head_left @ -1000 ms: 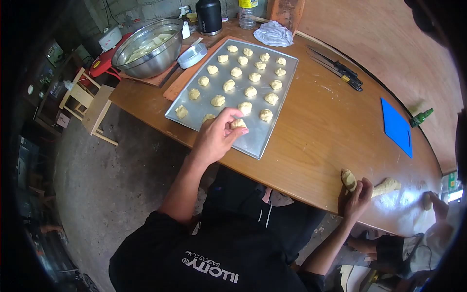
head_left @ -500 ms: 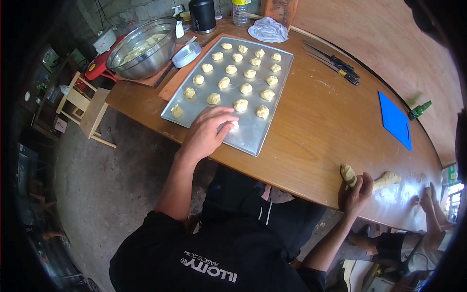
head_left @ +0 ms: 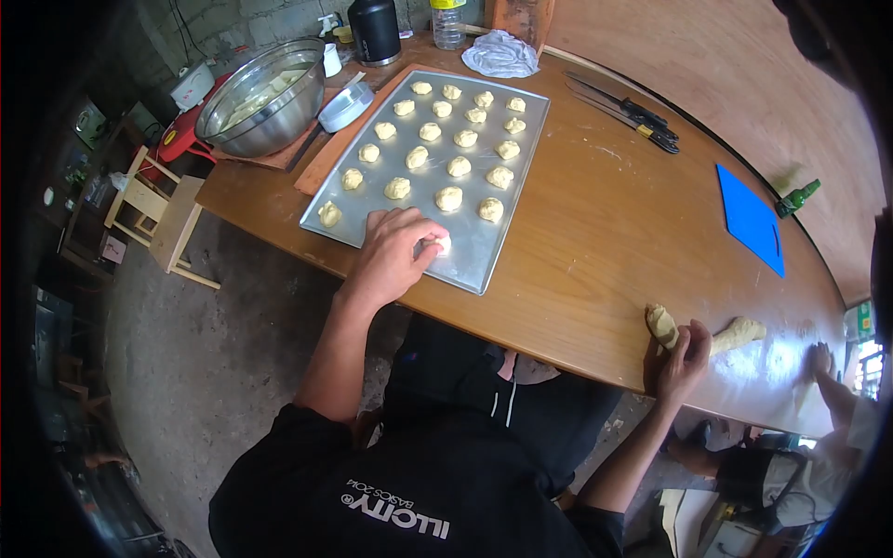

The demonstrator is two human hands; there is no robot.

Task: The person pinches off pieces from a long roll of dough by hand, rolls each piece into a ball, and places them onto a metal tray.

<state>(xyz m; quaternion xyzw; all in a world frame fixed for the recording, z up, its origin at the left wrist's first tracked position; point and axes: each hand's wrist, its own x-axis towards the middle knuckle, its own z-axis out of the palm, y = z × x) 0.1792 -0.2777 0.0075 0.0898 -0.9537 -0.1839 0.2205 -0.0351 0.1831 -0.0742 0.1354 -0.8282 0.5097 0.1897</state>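
Note:
My left hand reaches over the near edge of a metal baking tray, its thumb and fingertips closed on a small pale dough ball. Several lumpy dough balls sit in rows on the tray beyond it. At the table's front edge, my right hand is curled around a piece of dough. One rounded dough end shows left of the fingers and a longer dough strip to the right; whether they join behind the hand is hidden.
A steel bowl with pale contents and a round metal tin stand left of the tray. Knives, a blue cutting board and a green bottle lie along the back. Another person's hand touches the table at far right.
My left fingertips have come down and closed on the dough ball at the tray. My right hand's fingers have shifted slightly. The other person's hands have moved at the right edge.

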